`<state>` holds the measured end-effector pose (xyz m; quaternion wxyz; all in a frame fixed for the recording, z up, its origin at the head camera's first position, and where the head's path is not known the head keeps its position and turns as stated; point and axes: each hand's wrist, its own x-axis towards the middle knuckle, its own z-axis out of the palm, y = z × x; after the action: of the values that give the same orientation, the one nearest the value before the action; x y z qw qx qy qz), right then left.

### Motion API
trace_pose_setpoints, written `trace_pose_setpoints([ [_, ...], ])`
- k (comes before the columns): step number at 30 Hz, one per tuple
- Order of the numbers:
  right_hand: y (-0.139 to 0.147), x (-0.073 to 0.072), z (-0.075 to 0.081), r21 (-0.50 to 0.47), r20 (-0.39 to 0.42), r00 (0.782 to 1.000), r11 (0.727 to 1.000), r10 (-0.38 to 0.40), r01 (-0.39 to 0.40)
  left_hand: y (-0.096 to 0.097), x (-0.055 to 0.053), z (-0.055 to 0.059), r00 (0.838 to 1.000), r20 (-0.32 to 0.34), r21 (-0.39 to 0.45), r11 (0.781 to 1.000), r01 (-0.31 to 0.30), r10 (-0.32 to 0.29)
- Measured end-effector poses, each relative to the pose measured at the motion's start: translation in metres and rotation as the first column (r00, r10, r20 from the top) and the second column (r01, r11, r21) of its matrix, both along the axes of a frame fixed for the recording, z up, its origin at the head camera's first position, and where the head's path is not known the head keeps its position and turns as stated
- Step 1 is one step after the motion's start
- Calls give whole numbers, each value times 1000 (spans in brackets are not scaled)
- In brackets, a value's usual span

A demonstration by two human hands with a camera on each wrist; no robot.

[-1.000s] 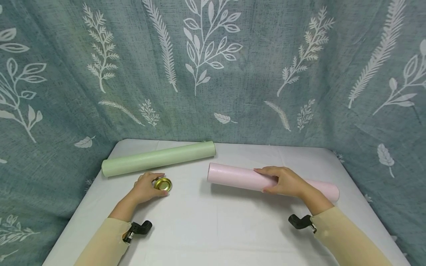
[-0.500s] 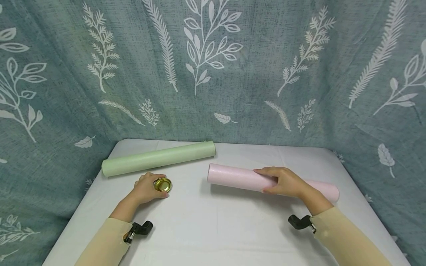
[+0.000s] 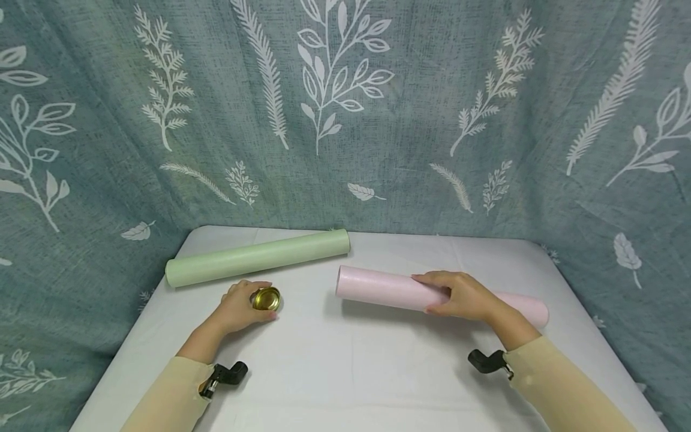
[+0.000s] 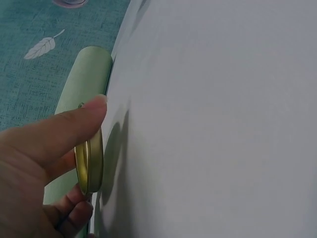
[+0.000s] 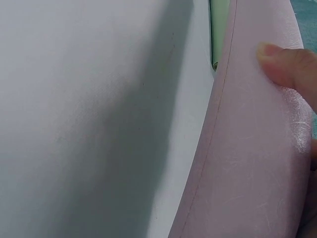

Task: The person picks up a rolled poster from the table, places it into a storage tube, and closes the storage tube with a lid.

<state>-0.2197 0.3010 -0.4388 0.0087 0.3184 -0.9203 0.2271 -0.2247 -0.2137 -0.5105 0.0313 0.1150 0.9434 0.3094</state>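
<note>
My left hand (image 3: 241,307) pinches a small, shiny, round gold lid (image 3: 267,299) between thumb and fingers. In the left wrist view this gold lid (image 4: 89,163) is seen edge-on, tilted upright, its shadow falling on the cloth beside it. A long pink roll (image 3: 388,289) lies under my right hand (image 3: 460,294), which grips it near its middle with the thumb on the near side. The shadow below its left part suggests that it is raised off the table. The right wrist view shows the pink roll (image 5: 252,144) with a thin lengthwise edge line.
A green roll (image 3: 259,258) lies slantwise at the back left of the white-covered table (image 3: 345,372), just beyond my left hand. Behind and along the sides hangs a blue-green curtain (image 3: 405,120) with white leaf prints. Black camera mounts stick out from both sleeves.
My left hand has shifted slightly to the right with the gold lid, which has tilted a little. My right hand and the pink roll stay almost still.
</note>
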Motion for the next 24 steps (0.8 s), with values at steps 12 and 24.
trace_pose_setpoints([
  [12,0,-1,-3,-13,7,1000,1000,-1,1,8,3,10,999,-24,26,999,33,-33],
  [24,-2,0,-2,3,35,999,1000,-12,12,20,5,19,997,-49,112,991,69,-64],
])
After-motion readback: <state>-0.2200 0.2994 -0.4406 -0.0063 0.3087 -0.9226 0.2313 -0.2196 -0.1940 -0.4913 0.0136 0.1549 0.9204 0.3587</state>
